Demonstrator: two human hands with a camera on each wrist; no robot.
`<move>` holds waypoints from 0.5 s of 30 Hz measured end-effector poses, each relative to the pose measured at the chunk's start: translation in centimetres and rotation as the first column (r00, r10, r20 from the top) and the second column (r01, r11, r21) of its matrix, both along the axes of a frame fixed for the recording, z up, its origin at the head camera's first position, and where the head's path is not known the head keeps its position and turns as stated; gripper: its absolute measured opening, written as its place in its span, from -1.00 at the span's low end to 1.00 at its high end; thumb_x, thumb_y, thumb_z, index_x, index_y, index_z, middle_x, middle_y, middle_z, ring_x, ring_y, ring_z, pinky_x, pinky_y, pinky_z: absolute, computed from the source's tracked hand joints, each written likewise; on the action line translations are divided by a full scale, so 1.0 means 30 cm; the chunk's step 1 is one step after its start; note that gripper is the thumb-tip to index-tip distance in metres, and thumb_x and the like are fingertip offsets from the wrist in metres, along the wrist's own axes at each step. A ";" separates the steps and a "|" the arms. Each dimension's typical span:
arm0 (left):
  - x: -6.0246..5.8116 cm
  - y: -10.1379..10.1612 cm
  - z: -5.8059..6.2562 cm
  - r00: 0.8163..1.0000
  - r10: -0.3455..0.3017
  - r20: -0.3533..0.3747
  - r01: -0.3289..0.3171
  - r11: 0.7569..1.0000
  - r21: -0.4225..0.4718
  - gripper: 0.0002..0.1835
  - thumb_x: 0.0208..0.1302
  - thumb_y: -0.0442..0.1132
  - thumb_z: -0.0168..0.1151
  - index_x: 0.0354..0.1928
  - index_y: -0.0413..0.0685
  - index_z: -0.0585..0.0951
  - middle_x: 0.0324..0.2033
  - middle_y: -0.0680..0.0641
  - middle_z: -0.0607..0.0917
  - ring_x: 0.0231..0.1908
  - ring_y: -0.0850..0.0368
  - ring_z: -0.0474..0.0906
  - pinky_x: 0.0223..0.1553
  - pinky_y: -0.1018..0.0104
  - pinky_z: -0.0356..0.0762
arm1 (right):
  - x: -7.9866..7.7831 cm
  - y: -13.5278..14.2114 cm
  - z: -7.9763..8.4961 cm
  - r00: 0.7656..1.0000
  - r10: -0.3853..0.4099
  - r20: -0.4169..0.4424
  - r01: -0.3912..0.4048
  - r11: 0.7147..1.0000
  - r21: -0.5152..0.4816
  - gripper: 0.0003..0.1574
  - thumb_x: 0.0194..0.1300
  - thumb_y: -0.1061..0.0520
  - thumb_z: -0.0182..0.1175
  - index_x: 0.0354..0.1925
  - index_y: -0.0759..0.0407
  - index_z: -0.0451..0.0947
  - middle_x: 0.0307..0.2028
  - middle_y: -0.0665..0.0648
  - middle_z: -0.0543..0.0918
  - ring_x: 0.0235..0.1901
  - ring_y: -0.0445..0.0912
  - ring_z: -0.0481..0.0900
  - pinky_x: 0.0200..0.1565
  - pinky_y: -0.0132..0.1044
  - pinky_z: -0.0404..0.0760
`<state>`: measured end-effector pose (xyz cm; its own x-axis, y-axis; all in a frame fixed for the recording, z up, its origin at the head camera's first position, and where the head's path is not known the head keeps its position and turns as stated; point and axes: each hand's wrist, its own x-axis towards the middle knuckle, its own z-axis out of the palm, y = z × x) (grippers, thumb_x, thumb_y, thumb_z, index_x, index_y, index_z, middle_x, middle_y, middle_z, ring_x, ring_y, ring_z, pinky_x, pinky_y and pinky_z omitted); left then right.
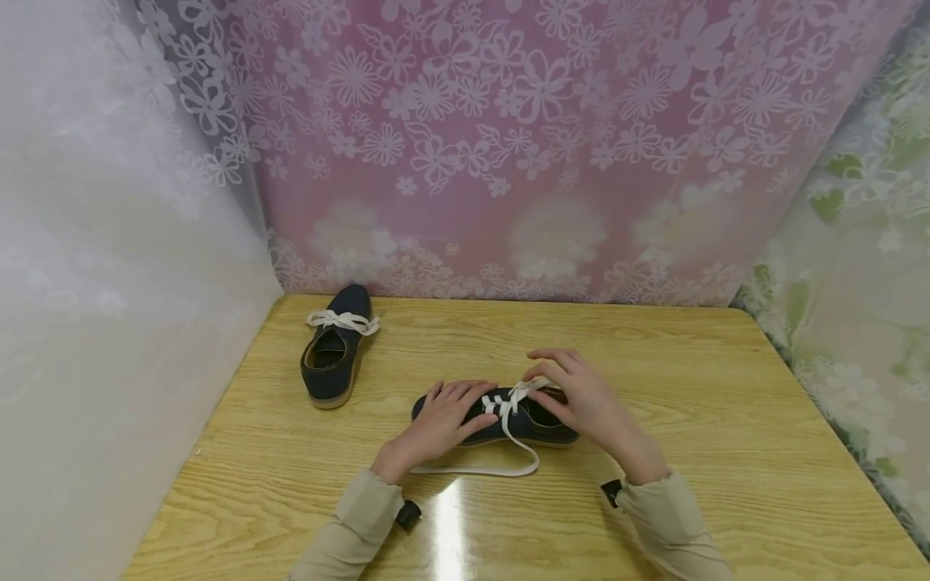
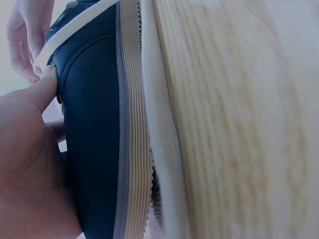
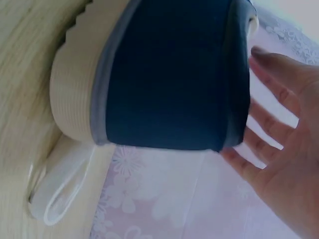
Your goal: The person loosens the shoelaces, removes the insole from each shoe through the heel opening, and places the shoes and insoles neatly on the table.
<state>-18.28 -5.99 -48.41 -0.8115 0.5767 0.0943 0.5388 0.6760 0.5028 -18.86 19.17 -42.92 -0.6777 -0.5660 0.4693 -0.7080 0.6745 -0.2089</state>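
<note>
A dark navy shoe (image 1: 468, 434) lies on the table with its toe to the left and its heel to the right. My left hand (image 1: 443, 420) holds it over the toe, the thumb resting by the lacing in the left wrist view. White shoelace (image 1: 517, 397) crosses the eyelets, and my right hand (image 1: 592, 403) pinches part of it between thumb and index finger above the shoe's opening. One long lace end curves down over the near side and along the table. In the right wrist view the heel (image 3: 169, 74) hides part of the right fingers.
Another navy shoe (image 1: 328, 379), its white lace (image 1: 343, 322) tied in a bow, stands at the back left of the wooden table (image 1: 697, 379). Floral curtains (image 1: 494, 226) hang behind and along both sides. Light glares off the tabletop near the front.
</note>
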 end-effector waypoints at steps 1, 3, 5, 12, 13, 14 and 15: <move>0.000 0.000 0.000 1.000 0.000 -0.001 0.000 1.000 -0.001 -0.36 0.32 0.29 -0.23 0.37 0.27 0.17 0.31 0.07 0.25 0.31 0.02 0.14 0.27 -0.22 -0.11 | 0.000 -0.006 -0.005 1.000 0.026 0.000 -0.026 1.000 0.005 -0.70 0.11 0.03 0.32 -0.14 -0.08 0.56 0.11 0.09 0.46 0.09 0.00 0.39 0.02 -0.06 0.45; 0.001 -0.001 -0.001 1.000 0.000 -0.003 0.000 1.000 -0.002 -0.36 0.32 0.30 -0.23 0.38 0.27 0.16 0.31 0.07 0.25 0.31 0.03 0.14 0.26 -0.22 -0.10 | 0.003 -0.019 -0.015 0.999 0.052 -0.009 -0.052 0.999 0.013 -0.77 0.10 0.03 0.33 -0.21 -0.09 0.58 0.07 0.06 0.50 0.07 -0.03 0.41 0.02 -0.09 0.45; 0.001 0.000 -0.001 1.000 0.002 -0.002 -0.002 1.000 -0.002 -0.36 0.31 0.30 -0.24 0.37 0.28 0.17 0.31 0.08 0.25 0.31 0.03 0.14 0.26 -0.22 -0.10 | 0.005 -0.031 -0.021 0.998 0.056 -0.039 -0.056 0.998 0.015 -0.80 0.09 0.04 0.34 -0.25 -0.09 0.59 0.03 0.06 0.53 0.04 -0.03 0.43 0.02 -0.10 0.45; 0.005 0.000 0.001 1.000 0.003 0.000 -0.003 1.000 0.004 -0.37 0.31 0.30 -0.23 0.37 0.28 0.16 0.31 0.08 0.25 0.31 0.04 0.13 0.27 -0.22 -0.11 | -0.001 -0.017 -0.001 0.976 -0.141 -0.168 0.115 0.981 -0.154 -0.87 0.10 0.11 0.33 -0.33 0.03 0.59 -0.09 0.08 0.61 -0.09 0.02 0.50 -0.03 -0.05 0.44; 0.005 0.000 0.002 1.000 0.003 -0.001 -0.003 1.000 0.003 -0.37 0.31 0.30 -0.23 0.37 0.29 0.16 0.31 0.08 0.25 0.31 0.04 0.13 0.27 -0.22 -0.11 | -0.003 -0.006 0.006 0.964 -0.197 -0.180 0.162 0.967 -0.195 -0.86 0.09 0.12 0.34 -0.33 0.07 0.58 -0.11 0.10 0.62 -0.10 0.04 0.51 -0.04 -0.03 0.45; 0.005 0.000 0.002 1.000 0.002 -0.004 -0.002 1.000 0.004 -0.36 0.31 0.30 -0.23 0.37 0.28 0.16 0.31 0.08 0.25 0.31 0.03 0.13 0.27 -0.22 -0.11 | -0.005 0.006 0.013 0.949 -0.254 -0.188 0.209 0.950 -0.231 -0.85 0.08 0.14 0.34 -0.34 0.09 0.58 -0.13 0.10 0.62 -0.12 0.05 0.52 -0.07 -0.03 0.47; 0.005 -0.001 0.002 1.000 0.001 -0.006 -0.001 1.000 0.002 -0.36 0.31 0.30 -0.23 0.38 0.28 0.16 0.32 0.08 0.24 0.31 0.03 0.13 0.27 -0.22 -0.11 | -0.006 0.018 0.019 0.934 -0.305 -0.186 0.252 0.932 -0.260 -0.85 0.08 0.15 0.34 -0.34 0.11 0.58 -0.14 0.11 0.63 -0.14 0.06 0.52 -0.09 -0.02 0.48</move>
<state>-18.12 -6.02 -48.35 -0.8117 0.5754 0.1005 0.5409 0.6755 0.5011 -19.05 19.70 -42.34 -0.6575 -0.2290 0.7178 -0.5441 0.8033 -0.2421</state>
